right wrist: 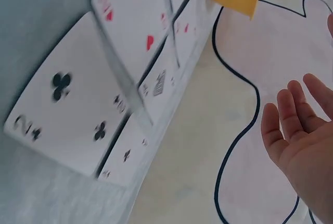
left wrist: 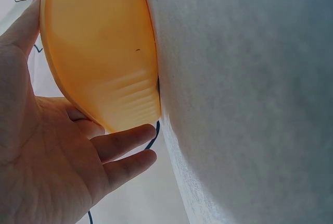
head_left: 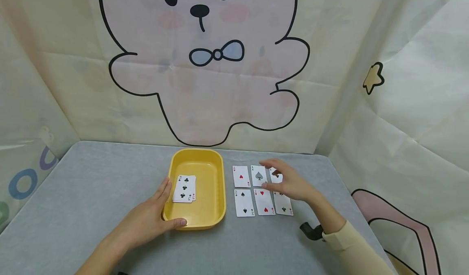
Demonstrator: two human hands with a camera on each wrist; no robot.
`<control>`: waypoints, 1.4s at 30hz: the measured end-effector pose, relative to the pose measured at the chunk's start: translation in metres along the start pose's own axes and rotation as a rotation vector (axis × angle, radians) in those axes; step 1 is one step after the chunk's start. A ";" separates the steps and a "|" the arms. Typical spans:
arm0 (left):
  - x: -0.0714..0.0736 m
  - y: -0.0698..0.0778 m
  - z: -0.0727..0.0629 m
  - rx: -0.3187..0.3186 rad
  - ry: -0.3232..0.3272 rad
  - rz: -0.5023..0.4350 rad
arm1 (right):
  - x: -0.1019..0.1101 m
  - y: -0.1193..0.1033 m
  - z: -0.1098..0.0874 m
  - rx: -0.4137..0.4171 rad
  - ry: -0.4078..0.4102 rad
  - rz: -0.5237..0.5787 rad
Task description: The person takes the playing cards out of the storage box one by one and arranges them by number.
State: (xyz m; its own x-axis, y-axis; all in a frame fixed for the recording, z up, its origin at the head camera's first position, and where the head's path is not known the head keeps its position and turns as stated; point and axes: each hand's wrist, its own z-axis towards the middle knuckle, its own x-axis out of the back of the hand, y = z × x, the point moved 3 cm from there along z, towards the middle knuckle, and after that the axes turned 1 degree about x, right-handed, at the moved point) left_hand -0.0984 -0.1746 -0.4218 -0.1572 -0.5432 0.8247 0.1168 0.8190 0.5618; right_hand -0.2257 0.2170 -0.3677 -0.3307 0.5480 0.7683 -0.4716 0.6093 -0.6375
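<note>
Card, white rectangular ace of spades, right of the rounded yellow plastic tray, long axis nearly parallel to the tray's, below the spread, empty fingers of the nearer right hand; clamped on the tray's near-left rim, the left hand.

Overlapping playing cards lie in the left half of a tray on the surface; to the tray's right, six cards form two rows of three, a backdrop standing behind.
</note>
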 end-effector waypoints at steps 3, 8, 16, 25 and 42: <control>0.000 0.000 0.000 -0.005 0.006 -0.001 | -0.003 -0.008 0.007 0.035 0.000 0.029; 0.000 0.000 0.000 -0.008 0.008 -0.006 | -0.011 -0.024 0.017 0.029 -0.015 0.059; 0.002 0.000 0.000 -0.013 0.013 -0.006 | -0.034 -0.042 0.039 0.120 -0.054 0.193; 0.000 -0.001 0.000 -0.014 0.015 0.000 | -0.056 -0.060 0.058 0.172 -0.078 0.211; 0.001 0.001 0.002 0.001 -0.013 -0.004 | -0.110 -0.087 0.089 0.120 -0.056 0.265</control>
State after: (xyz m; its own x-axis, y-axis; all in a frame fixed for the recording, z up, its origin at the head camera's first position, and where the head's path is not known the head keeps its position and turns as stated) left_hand -0.1005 -0.1737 -0.4209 -0.1703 -0.5438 0.8218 0.1154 0.8172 0.5647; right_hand -0.2213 0.0526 -0.3914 -0.4986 0.6445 0.5797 -0.4545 0.3751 -0.8079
